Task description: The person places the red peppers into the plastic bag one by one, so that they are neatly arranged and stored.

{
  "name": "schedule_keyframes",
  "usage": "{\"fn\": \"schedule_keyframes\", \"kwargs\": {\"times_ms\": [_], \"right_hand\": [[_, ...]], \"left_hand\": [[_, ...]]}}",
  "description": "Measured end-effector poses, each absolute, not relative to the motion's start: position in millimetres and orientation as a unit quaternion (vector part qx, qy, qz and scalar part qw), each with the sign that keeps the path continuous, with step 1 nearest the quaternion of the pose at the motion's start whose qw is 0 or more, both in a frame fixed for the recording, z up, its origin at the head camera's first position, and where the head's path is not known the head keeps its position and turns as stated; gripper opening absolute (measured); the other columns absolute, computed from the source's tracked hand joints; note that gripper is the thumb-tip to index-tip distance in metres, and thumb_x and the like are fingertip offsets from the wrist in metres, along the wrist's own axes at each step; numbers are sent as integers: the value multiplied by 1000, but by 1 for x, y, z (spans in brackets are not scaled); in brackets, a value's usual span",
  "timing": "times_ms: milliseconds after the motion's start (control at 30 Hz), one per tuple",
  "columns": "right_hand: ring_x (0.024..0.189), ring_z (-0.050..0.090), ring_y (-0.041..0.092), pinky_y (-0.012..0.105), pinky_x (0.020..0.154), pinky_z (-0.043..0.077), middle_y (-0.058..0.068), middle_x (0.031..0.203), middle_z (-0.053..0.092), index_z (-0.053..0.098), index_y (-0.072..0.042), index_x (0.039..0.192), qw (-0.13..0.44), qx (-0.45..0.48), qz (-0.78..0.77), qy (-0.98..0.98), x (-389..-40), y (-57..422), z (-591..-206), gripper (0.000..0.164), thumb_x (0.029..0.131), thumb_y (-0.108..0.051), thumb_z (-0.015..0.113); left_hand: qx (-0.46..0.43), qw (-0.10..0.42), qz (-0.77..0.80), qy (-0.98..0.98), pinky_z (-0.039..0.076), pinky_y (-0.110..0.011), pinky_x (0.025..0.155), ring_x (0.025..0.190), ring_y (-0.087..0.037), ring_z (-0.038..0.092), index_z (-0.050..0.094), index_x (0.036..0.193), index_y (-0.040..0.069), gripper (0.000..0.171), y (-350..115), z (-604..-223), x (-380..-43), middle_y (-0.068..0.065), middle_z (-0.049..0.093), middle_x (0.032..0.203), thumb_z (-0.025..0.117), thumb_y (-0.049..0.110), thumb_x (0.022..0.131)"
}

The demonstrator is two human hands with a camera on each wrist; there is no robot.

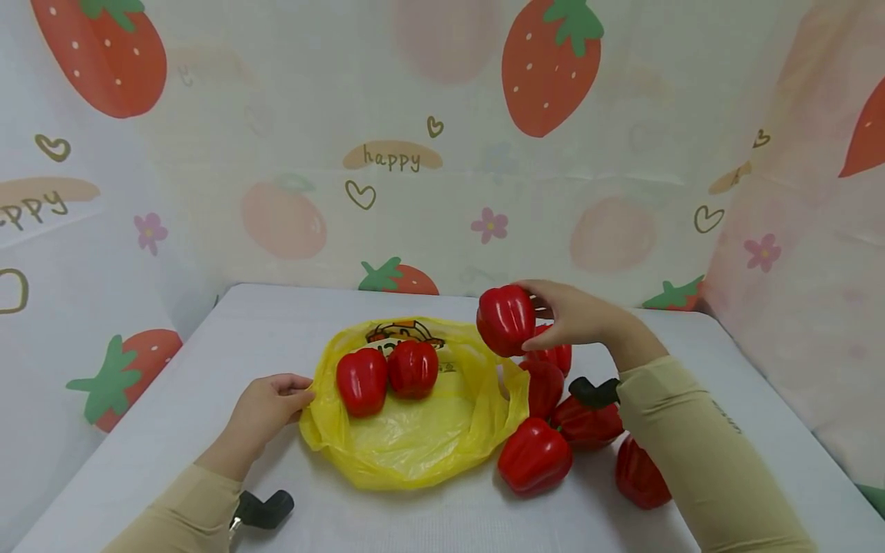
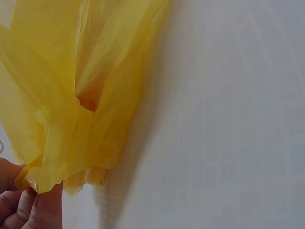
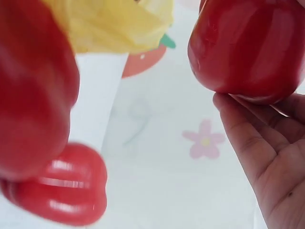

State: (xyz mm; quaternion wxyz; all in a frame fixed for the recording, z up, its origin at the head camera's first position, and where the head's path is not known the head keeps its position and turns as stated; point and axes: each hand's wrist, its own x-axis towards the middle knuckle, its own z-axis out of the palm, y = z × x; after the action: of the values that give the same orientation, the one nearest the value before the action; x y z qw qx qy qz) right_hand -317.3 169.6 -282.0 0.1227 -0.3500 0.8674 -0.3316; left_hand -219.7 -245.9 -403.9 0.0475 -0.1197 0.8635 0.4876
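A yellow plastic bag [image 1: 415,461] lies spread on the table with its mouth held wide. Two red bell peppers, one at left [image 1: 362,382] and one beside it [image 1: 413,369], sit inside. My left hand [image 1: 266,411] pinches the bag's left rim between thumb and fingers; the left wrist view shows the gathered yellow film [image 2: 45,162] in that pinch. Above the bag's right side, my right hand [image 1: 577,315] grips another red bell pepper [image 1: 506,319], raised off the table. In the right wrist view the fingers curve around this pepper [image 3: 248,47].
Several more red bell peppers lie right of the bag, including a front one [image 1: 535,458] and one partly behind the right sleeve [image 1: 641,472]. The white table [image 1: 359,526] backs onto a strawberry-print curtain [image 1: 442,100]. Dark wrist mounts [image 1: 266,509] stick out near the sleeves.
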Motion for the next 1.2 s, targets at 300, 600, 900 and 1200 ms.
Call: {"fn": "schedule_keyframes", "kwargs": {"times_ms": [300, 600, 900, 1200], "right_hand": [[117, 47, 23, 38, 91, 47, 3, 129, 47, 32, -13, 138, 149, -374, -321, 857, -316, 143, -284, 88, 66, -23, 82], [117, 47, 20, 35, 90, 48, -2, 126, 48, 34, -17, 136, 174, -371, -327, 851, -315, 123, -293, 86, 65, -22, 82], [115, 47, 19, 33, 83, 52, -4, 123, 50, 38, -18, 133, 209, -324, -299, 873, -311, 106, -301, 83, 64, -21, 83], [113, 48, 16, 30, 84, 51, -5, 120, 50, 39, -16, 131, 217, -321, -259, 885, -313, 93, -312, 77, 67, -21, 81]], "left_hand": [[-116, 45, 496, 860, 54, -32, 78, 84, -17, 60, 59, 114, 1, 33, -247, -404, -218, -11, 63, 101, 58, 23, 89], [-114, 49, 498, 858, 53, -32, 79, 84, -17, 60, 59, 114, 0, 34, -247, -403, -215, -10, 63, 100, 58, 23, 89], [-112, 46, 497, 859, 54, -32, 78, 84, -16, 60, 59, 114, 0, 33, -248, -402, -215, -10, 64, 99, 58, 23, 89], [-109, 47, 494, 861, 53, -32, 79, 85, -17, 60, 59, 115, 1, 34, -250, -397, -213, -11, 64, 102, 58, 24, 90]]}}
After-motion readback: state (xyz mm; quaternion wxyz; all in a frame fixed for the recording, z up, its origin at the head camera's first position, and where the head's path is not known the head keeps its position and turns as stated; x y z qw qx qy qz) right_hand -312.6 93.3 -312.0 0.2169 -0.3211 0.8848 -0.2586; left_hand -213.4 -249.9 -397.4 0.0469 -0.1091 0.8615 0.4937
